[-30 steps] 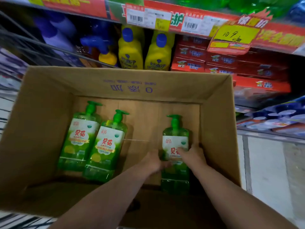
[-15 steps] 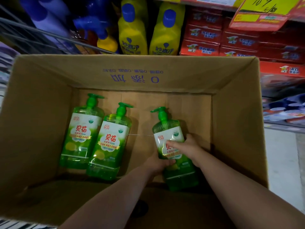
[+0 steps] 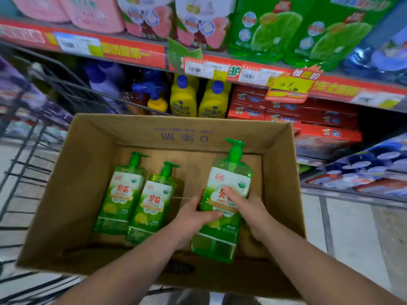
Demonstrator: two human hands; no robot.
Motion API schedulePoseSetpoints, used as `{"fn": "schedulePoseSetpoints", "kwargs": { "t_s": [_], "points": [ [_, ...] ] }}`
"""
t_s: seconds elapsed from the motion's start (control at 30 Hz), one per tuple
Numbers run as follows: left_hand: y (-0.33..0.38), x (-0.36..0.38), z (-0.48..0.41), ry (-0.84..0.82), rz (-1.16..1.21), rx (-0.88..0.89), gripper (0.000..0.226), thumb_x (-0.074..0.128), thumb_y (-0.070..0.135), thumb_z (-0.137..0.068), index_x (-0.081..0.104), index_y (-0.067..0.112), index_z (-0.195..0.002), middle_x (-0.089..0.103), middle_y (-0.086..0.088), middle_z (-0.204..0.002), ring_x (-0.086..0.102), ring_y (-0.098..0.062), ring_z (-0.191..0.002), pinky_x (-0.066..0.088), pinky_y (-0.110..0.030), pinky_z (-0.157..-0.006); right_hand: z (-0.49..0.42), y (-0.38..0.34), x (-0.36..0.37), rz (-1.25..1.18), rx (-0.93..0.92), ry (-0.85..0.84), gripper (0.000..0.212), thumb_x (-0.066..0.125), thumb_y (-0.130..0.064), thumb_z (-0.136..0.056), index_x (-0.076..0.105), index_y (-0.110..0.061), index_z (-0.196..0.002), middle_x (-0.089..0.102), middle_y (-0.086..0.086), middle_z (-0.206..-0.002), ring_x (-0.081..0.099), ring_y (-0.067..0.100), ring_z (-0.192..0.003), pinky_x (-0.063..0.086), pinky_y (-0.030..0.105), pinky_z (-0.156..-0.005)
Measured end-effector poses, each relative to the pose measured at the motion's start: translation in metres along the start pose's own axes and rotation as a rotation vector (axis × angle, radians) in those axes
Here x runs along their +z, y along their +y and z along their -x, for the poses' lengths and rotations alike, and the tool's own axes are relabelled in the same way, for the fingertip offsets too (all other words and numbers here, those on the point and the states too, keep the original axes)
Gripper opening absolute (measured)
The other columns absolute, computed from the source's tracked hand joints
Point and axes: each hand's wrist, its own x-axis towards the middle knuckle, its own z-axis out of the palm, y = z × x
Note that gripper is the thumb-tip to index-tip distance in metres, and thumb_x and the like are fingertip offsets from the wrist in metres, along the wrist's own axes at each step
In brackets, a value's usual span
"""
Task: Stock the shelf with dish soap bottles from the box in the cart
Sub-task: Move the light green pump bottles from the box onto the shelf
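Note:
A green dish soap bottle [image 3: 222, 236] with a pump top is lifted off the floor of the open cardboard box [image 3: 88, 164], its pump near the box's rim. My left hand [image 3: 193, 214] grips its left side and my right hand [image 3: 248, 208] grips its right side, fingers across the white label. Two more green dish soap bottles [image 3: 123, 194] [image 3: 152, 203] lie side by side on the box floor at the left. The box sits in a wire cart [image 3: 28, 172].
Shelves stand right behind the box: yellow bottles [image 3: 182, 97], red cartons [image 3: 308, 115], purple bottles [image 3: 103, 82], and green refill pouches [image 3: 275, 29] and pink refill pouches [image 3: 99, 14] above. Red price strips line the shelf edges. Tiled floor [image 3: 352, 238] lies to the right.
Both hands have closed round the right-hand bottle and raised it from the box floor toward the rim. The view has tilted up, showing the upper shelf.

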Motion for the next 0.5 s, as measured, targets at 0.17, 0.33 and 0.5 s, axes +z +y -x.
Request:
{"fn": "schedulePoseSetpoints", "kwargs": {
  "t_s": [0.17,0.33,0.5],
  "points": [
    [0.032,0.009,0.041,0.044,0.016,0.123,0.032,0.075,0.021,-0.077,0.056,0.036,-0.098,0.071,0.003,-0.096,0.069,-0.017,-0.089,0.055,-0.04,-0.085,0.04,-0.038,-0.008,-0.034,-0.141,0.011,0.06,0.082,-0.045,-0.065,0.062,-0.017,-0.113,0.073,0.002,-0.102,0.071,0.016,-0.088,0.057,0.031,-0.075],
    [0.062,0.043,0.077,0.034,-0.001,0.274,0.037,0.078,0.021,-0.074,0.061,0.03,-0.106,0.073,-0.002,-0.1,0.07,-0.023,-0.092,0.053,-0.048,-0.091,0.085,-0.063,-0.041,-0.088,-0.283,0.07,0.044,0.08,-0.034,-0.073,0.066,-0.013,-0.109,0.074,0.007,-0.1,0.072,0.02,-0.086,0.059,0.036,-0.077],
    [0.081,0.109,0.105,-0.027,-0.052,0.435,0.041,0.073,0.012,-0.078,0.055,0.04,-0.101,0.069,0.013,-0.088,0.067,0.0,-0.072,0.054,-0.015,-0.067,0.134,-0.064,-0.101,-0.159,-0.386,0.17,0.056,0.082,-0.046,-0.063,0.066,-0.014,-0.106,0.075,0.003,-0.096,0.073,0.019,-0.084,0.059,0.038,-0.08]
  ]
}}
